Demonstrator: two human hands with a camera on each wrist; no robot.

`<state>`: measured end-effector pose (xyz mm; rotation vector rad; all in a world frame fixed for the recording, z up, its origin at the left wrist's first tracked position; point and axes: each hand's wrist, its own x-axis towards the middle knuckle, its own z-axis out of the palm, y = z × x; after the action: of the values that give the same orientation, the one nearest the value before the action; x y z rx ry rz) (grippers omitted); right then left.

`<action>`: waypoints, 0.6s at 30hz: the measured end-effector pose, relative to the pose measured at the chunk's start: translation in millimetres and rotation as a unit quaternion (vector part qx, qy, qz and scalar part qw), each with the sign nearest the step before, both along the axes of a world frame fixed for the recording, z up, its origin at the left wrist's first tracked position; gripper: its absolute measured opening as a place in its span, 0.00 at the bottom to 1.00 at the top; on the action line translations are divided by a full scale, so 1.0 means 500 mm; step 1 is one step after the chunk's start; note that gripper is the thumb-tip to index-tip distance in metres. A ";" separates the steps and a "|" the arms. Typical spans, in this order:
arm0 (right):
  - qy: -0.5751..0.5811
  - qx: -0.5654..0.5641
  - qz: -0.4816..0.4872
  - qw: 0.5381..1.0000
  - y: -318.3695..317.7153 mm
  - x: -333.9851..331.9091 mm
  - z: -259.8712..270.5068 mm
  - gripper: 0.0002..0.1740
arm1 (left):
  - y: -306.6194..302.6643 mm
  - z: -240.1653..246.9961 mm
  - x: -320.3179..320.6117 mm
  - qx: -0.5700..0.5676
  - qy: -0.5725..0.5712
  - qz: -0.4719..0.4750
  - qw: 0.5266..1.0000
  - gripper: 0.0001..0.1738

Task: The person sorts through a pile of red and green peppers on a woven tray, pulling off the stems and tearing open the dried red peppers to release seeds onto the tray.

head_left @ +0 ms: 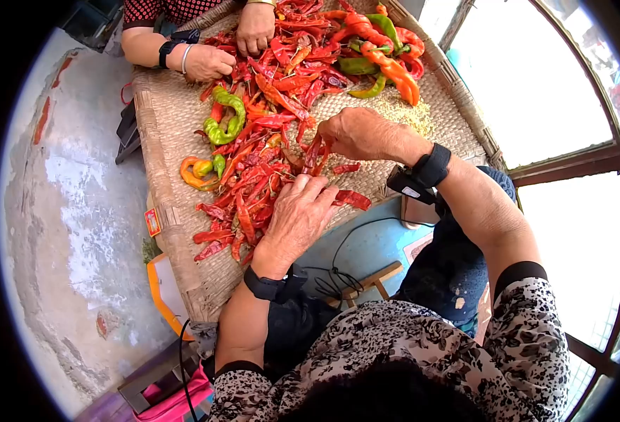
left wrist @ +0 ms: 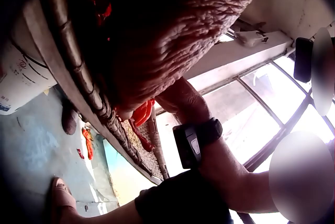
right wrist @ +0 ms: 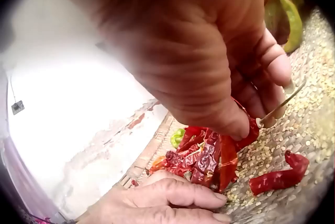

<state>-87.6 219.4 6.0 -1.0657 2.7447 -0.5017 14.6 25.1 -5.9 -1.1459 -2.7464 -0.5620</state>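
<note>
Red and papery, the dried pepper (right wrist: 253,133) looked light and brittle, best held near its stem (right wrist: 285,102); over the woven tray (head_left: 165,144) our right hand (head_left: 359,133) pinched it, our left hand (head_left: 299,213) lying straight-fingered on the pile (head_left: 257,172).

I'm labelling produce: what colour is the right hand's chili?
That chili is deep red, clearest in the right wrist view.
</note>
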 end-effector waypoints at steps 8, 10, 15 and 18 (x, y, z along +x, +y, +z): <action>-0.032 -0.177 0.007 0.984 0.002 -0.011 0.020 0.06 | -0.001 -0.010 -0.004 0.009 -0.021 -0.010 1.000 0.14; 0.066 -0.043 -0.039 0.996 0.006 -0.014 0.016 0.06 | -0.004 -0.012 -0.004 0.013 -0.015 -0.008 1.000 0.13; 0.081 -0.105 -0.094 0.987 0.029 -0.023 0.046 0.07 | -0.005 0.000 -0.004 0.012 0.014 0.028 0.999 0.10; 0.052 0.006 -0.109 0.993 0.047 -0.042 0.056 0.08 | -0.006 0.011 -0.008 0.059 0.031 0.054 0.996 0.10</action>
<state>-108.5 242.9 34.0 -0.8162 2.9698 -0.4679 10.6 22.2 -0.6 -0.9668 -2.6623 -0.6541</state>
